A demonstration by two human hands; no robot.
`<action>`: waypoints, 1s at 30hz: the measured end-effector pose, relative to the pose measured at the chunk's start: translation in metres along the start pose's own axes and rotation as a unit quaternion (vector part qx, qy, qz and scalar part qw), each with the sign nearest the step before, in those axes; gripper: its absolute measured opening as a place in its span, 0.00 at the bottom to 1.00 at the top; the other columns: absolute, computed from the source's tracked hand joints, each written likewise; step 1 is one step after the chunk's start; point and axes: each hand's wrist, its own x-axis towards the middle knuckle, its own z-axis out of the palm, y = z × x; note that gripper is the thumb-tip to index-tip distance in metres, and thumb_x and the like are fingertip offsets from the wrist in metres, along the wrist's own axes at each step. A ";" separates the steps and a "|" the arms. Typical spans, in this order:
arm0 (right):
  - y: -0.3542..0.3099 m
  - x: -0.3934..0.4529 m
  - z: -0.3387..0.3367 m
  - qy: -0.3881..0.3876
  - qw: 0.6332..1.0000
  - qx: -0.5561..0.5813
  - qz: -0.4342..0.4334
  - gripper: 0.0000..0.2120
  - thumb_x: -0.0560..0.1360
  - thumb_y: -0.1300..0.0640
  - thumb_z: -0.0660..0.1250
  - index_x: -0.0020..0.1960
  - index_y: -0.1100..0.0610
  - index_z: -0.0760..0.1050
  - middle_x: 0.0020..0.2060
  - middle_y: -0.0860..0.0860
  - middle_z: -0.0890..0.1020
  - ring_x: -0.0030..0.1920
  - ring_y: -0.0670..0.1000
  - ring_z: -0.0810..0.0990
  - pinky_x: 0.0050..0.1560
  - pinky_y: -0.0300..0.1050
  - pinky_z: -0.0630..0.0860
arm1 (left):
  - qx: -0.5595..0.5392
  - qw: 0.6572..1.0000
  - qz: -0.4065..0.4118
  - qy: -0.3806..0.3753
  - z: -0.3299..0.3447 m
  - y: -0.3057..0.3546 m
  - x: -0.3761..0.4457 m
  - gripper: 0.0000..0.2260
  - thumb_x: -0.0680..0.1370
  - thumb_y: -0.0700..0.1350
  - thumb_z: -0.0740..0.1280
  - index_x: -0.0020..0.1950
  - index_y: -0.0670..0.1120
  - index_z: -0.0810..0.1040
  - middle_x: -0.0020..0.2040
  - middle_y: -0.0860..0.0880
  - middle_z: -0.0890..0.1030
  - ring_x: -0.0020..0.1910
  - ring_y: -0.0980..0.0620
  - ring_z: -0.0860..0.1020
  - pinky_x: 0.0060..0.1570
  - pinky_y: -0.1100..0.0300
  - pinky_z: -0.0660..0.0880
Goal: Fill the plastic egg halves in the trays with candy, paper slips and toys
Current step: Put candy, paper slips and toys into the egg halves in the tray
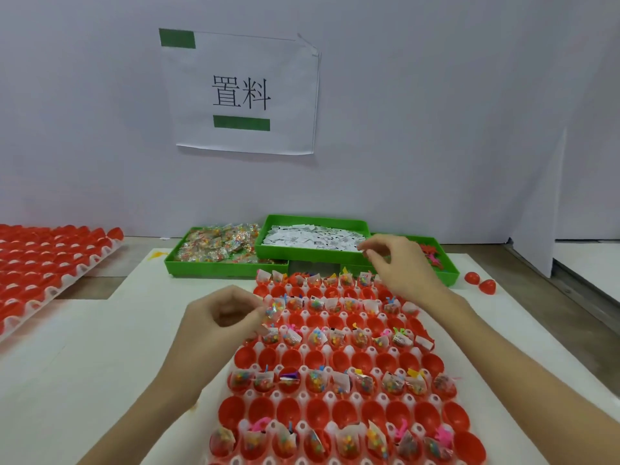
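The person's two forearms enter from the bottom edge, both bare as far as the view reaches, with no sleeve or cuff over them. The left hand (221, 317) and the right hand (399, 263) are bare too, without gloves. The fingers are slender, and the nails that show on the right fingertips (367, 253) are short.

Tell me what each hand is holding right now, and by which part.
Cannot be told for either. The left hand curls its fingers at a candy packet; the right hand pinches near the paper slips. No held item shows clearly.
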 end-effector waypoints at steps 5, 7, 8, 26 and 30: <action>0.008 0.062 0.014 -0.073 0.990 -0.117 0.021 0.12 0.83 0.60 0.64 0.61 0.63 0.82 0.61 0.57 0.84 0.56 0.56 0.84 0.59 0.46 0.79 | -0.017 0.999 0.047 -0.013 0.001 -0.001 -0.011 0.12 0.77 0.33 0.71 0.40 0.49 0.83 0.40 0.45 0.85 0.37 0.48 0.84 0.43 0.64 0.80; 0.012 0.078 0.018 -0.092 0.983 -0.152 0.041 0.12 0.83 0.59 0.64 0.58 0.66 0.83 0.60 0.57 0.84 0.49 0.58 0.85 0.55 0.51 0.81 | -0.007 0.998 0.063 -0.011 -0.001 -0.004 -0.014 0.12 0.77 0.33 0.72 0.41 0.50 0.83 0.40 0.45 0.85 0.39 0.47 0.84 0.45 0.61 0.81; 0.014 0.084 0.021 -0.103 0.978 -0.177 0.048 0.13 0.83 0.58 0.64 0.58 0.66 0.83 0.59 0.58 0.84 0.46 0.57 0.84 0.54 0.53 0.82 | -0.004 0.998 0.068 -0.010 -0.003 -0.005 -0.014 0.13 0.77 0.33 0.72 0.41 0.51 0.83 0.40 0.45 0.85 0.39 0.47 0.84 0.46 0.60 0.81; 0.026 0.088 0.026 -0.033 0.985 -0.150 0.082 0.12 0.75 0.62 0.75 0.37 0.52 0.76 0.37 0.47 0.81 0.41 0.48 0.79 0.55 0.50 0.80 | -0.010 0.995 0.081 -0.049 -0.001 -0.008 -0.016 0.09 0.78 0.36 0.72 0.44 0.50 0.83 0.40 0.46 0.85 0.39 0.48 0.83 0.46 0.54 0.81; 0.031 0.082 0.022 -0.032 0.992 -0.092 0.077 0.13 0.74 0.63 0.76 0.36 0.50 0.77 0.34 0.45 0.80 0.35 0.44 0.79 0.39 0.41 0.79 | -0.008 0.996 0.079 -0.048 0.001 -0.008 -0.017 0.08 0.78 0.36 0.73 0.44 0.50 0.84 0.40 0.46 0.85 0.39 0.48 0.83 0.45 0.57 0.81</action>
